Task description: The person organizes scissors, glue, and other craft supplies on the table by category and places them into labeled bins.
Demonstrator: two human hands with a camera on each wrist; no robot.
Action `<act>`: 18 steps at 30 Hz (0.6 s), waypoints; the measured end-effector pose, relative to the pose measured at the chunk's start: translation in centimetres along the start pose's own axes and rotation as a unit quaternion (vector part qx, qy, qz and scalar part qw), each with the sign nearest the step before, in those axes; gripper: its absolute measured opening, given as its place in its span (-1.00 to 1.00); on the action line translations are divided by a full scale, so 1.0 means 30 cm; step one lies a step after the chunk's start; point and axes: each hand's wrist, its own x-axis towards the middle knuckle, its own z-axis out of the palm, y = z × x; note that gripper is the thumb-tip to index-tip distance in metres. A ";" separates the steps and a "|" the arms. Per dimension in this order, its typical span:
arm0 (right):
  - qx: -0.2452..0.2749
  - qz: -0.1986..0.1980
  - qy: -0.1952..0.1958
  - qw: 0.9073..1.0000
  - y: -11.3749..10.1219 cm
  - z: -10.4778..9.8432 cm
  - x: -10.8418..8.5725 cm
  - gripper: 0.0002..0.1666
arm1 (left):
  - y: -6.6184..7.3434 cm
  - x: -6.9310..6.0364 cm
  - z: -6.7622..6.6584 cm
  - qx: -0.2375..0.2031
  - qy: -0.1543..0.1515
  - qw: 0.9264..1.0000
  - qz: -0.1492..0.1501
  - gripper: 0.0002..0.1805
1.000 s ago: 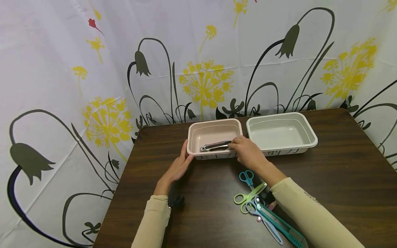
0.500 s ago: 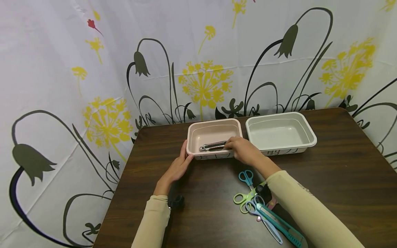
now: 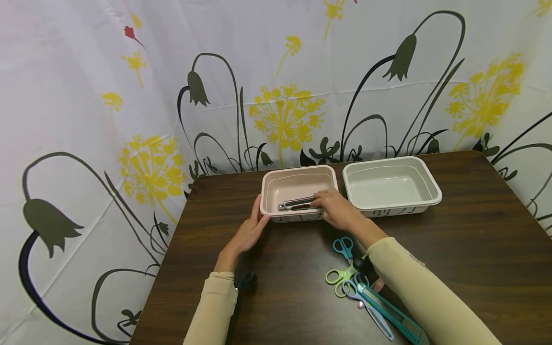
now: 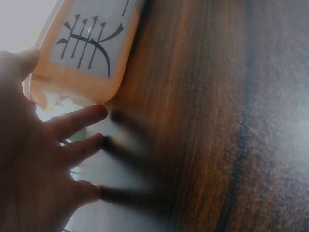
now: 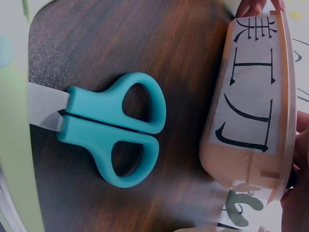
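Note:
Inside the pink bin (image 3: pixel 276 184) lie what look like utility knives (image 3: pixel 293 203), dark and silver, along its front wall. My right hand (image 3: pixel 338 208) reaches over the bin's front rim, fingers curled on the right end of the knives; its fingertips are hidden, and a dark bit shows between its fingers in the right wrist view. At the bin's left front corner my left hand (image 3: pixel 247 231) steadies it, thumb at the rim. The left wrist view shows that hand's fingers (image 4: pixel 79 121) spread and fairly straight. Black characters mark a label (image 5: pixel 248 89) on the bin's front.
A white bin (image 3: pixel 388 184) stands right of the pink one. Below my right forearm lie teal scissors (image 3: pixel 343 247), light-green scissors (image 3: pixel 335 277), pale-blue scissors (image 3: pixel 375 318) and a large teal cutter (image 3: pixel 398 318), partly overlapping. A patterned curtain (image 3: pixel 280 57) hangs behind the table (image 3: pixel 280 311).
My right hand has shifted slightly left over the utility knives, covering more of their right end. The left hand and both bins stay where they were.

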 end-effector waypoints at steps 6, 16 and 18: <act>0.029 0.036 0.023 0.999 0.008 -0.011 -0.027 -0.44 | -0.004 0.003 0.005 0.002 0.002 1.000 0.001 -0.21; -0.017 0.058 0.192 0.979 0.005 -0.020 -0.051 -0.78 | 0.002 0.004 0.002 -0.006 0.002 1.000 -0.007 -0.21; -0.022 0.068 0.203 0.976 0.002 -0.016 -0.049 -0.79 | 0.000 0.001 0.007 -0.004 0.001 1.000 -0.008 -0.21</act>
